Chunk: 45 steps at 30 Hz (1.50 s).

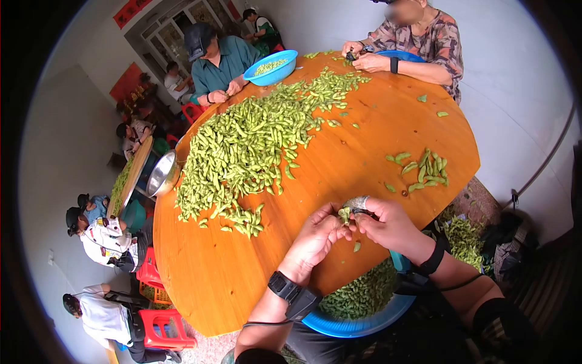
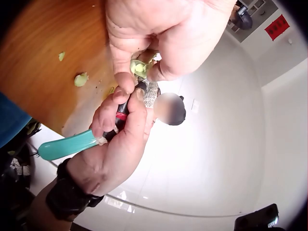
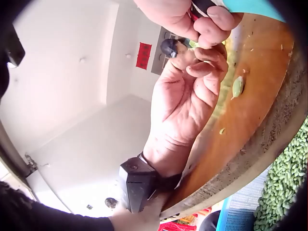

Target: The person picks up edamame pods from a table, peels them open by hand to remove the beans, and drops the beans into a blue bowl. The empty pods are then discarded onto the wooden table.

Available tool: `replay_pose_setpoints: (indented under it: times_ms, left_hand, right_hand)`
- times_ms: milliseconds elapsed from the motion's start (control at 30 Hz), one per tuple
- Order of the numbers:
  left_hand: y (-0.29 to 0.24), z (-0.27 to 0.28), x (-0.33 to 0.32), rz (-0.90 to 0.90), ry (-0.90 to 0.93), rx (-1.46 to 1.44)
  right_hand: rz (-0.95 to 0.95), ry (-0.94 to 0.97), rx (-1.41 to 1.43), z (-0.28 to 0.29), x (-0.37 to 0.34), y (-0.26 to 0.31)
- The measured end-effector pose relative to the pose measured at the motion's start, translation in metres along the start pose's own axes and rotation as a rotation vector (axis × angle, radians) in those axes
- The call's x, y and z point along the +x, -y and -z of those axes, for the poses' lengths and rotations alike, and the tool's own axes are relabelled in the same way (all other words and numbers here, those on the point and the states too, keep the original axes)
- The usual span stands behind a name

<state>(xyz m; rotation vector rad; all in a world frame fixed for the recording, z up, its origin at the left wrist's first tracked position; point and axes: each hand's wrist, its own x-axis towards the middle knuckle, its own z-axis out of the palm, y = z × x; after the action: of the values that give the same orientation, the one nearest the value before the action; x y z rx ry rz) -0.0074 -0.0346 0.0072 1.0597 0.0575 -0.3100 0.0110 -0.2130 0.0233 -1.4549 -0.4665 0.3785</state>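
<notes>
Over the near edge of the wooden table, my left hand [image 1: 320, 233] pinches a split green soybean pod [image 2: 140, 68] between thumb and fingers, pale beans showing inside. My right hand [image 1: 388, 223] meets it from the other side, its fingers curled round a tool with a teal handle [image 2: 67, 146] and a dark shaft bearing a red band. The tool's tip is hidden at the pod. A whitish textured cover [image 2: 150, 94] wraps a finger of the right hand. Below the table edge, a blue basin [image 1: 348, 332] holds many shelled green beans [image 1: 357, 297].
A large heap of pods [image 1: 242, 139] spreads across the table, with a smaller group [image 1: 431, 170] at right. Two people sit across, near a blue bowl [image 1: 273, 74]. A metal bowl [image 1: 162, 174] stands beyond the left edge. More pods [image 1: 464, 239] lie on the floor at right.
</notes>
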Motion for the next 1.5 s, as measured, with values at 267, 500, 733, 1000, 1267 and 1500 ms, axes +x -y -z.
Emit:
replay_pose_setpoints:
  times_ms: [267, 500, 733, 1000, 1267, 1500]
  left_hand:
    - [0.009, 0.011, 0.003, -0.060, 0.110, 0.127]
    - [0.016, 0.018, -0.005, -0.373, -0.052, 1.128]
    - [0.049, -0.056, -0.066, -0.465, -0.108, 1.529]
    - [0.097, -0.056, -0.112, -0.421, 0.000, 1.563]
    - [0.055, -0.059, -0.103, -0.066, -0.008, 1.290]
    - [0.152, -0.008, -0.111, 0.100, 0.192, 1.411]
  right_hand:
    - [-0.150, -0.037, 0.081, 0.008, -0.002, -0.004]
    - [-0.214, -0.329, 0.159, 0.076, 0.001, -0.014]
    - [-0.213, -0.229, 0.304, 0.105, 0.003, -0.021]
    - [-0.146, -0.133, 0.266, 0.108, -0.001, -0.018]
    - [-0.117, -0.172, 0.233, 0.143, 0.006, -0.037]
    - [-0.064, -0.169, 0.146, 0.134, 0.002, -0.027]
